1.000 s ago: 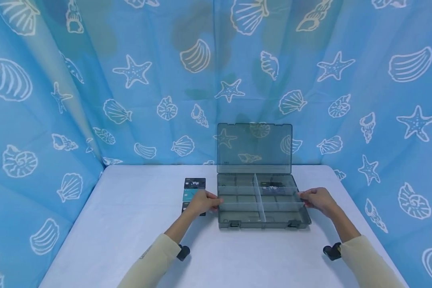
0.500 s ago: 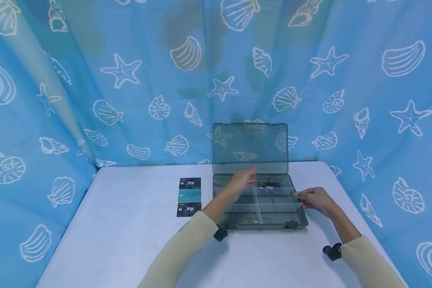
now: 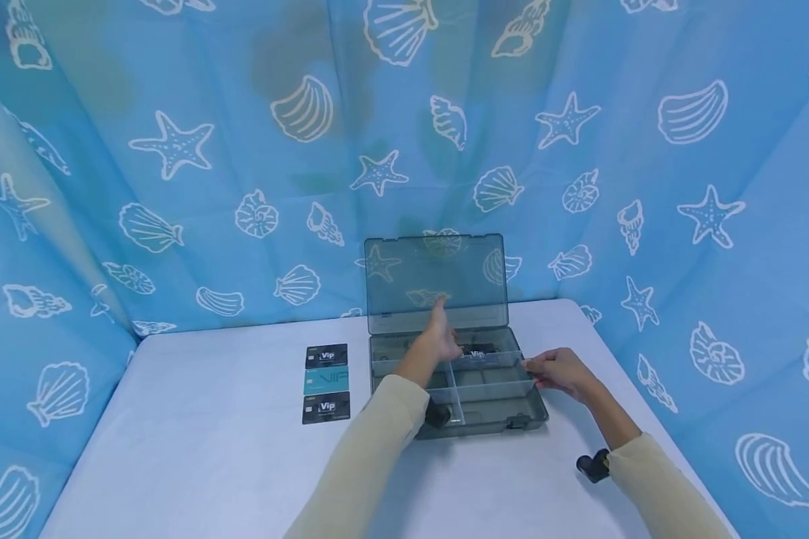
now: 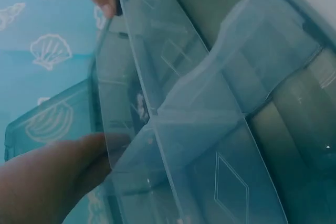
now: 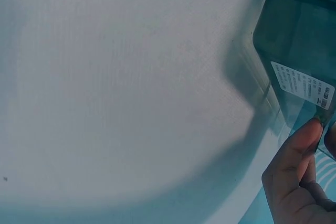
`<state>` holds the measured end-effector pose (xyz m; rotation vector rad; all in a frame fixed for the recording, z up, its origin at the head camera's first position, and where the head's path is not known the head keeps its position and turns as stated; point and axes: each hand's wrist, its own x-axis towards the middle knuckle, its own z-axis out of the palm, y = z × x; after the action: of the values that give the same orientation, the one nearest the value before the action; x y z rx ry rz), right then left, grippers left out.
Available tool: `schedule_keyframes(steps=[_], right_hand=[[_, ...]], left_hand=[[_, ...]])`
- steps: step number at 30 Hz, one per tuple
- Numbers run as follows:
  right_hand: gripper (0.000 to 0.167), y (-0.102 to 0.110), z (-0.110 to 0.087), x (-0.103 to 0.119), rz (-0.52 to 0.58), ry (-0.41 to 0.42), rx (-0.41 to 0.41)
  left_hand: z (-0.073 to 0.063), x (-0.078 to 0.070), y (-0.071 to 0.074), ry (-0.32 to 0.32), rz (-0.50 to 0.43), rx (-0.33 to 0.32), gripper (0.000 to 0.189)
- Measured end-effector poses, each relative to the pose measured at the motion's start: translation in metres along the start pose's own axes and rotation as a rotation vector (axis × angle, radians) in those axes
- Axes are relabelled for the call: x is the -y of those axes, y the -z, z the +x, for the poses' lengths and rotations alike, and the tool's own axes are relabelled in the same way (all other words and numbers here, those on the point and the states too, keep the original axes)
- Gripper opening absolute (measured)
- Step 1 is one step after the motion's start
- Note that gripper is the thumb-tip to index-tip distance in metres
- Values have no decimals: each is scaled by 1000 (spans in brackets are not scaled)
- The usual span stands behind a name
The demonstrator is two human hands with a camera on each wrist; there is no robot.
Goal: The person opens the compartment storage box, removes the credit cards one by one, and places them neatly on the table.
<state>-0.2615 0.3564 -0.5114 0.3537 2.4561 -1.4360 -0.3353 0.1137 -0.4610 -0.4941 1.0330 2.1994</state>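
A grey see-through plastic organizer box (image 3: 499,414) stands on the table with its lid (image 3: 438,284) raised at the back. Clear dividers (image 4: 184,77) split it into compartments. Inside, toward the back right, lies a black card (image 3: 479,349). My left hand (image 3: 437,338) reaches over the back middle of the box beside that card, thumb pointing up; in the left wrist view its fingers are partly hidden behind a divider. At the right side wall, my right hand (image 3: 561,370) pinches the box's edge between thumb and fingers, near a white printed label (image 5: 304,85).
Left of the box, three cards lie in a column: a black card (image 3: 326,355), a teal card (image 3: 326,380) and another black card (image 3: 326,407). The white tabletop (image 3: 195,419) meets a blue seashell-patterned curtain (image 3: 243,150) close behind the lid.
My left hand has gone from the box's left edge to over its back middle, its thumb now raised. My right hand keeps its grip on the right edge. The head view has shifted.
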Motion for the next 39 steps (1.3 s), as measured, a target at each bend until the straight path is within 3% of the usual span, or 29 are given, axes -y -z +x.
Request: schedule_keyframes(steps=[9, 17, 24, 26, 29, 32, 34, 36, 39], right_hand=[[39, 1, -1, 3, -1, -18, 3], [36, 3, -3, -1, 20, -11, -17], [39, 0, -1, -2, 20, -4, -19], [39, -2, 0, -1, 29, 4, -19], [37, -4, 0, 0, 47, 2, -21], [35, -4, 0, 0, 57, -16, -32], [35, -4, 0, 0, 52, -22, -36], [36, -3, 0, 0, 44, -22, -40], [36, -2, -2, 1, 37, -15, -49]], left_hand=[[11, 14, -4, 24, -14, 56, 90], [10, 17, -3, -24, -55, 8, 90], [9, 17, -5, -50, -91, -43, 70], [10, 17, -4, -73, -9, -45, 62], [13, 22, -3, -141, 276, -26, 50], [16, 29, -5, -268, 592, -45, 39], [15, 33, -7, -358, 745, -90, 32], [14, 36, -10, -421, 836, -137, 21], [14, 38, -12, -473, 878, -182, 14]])
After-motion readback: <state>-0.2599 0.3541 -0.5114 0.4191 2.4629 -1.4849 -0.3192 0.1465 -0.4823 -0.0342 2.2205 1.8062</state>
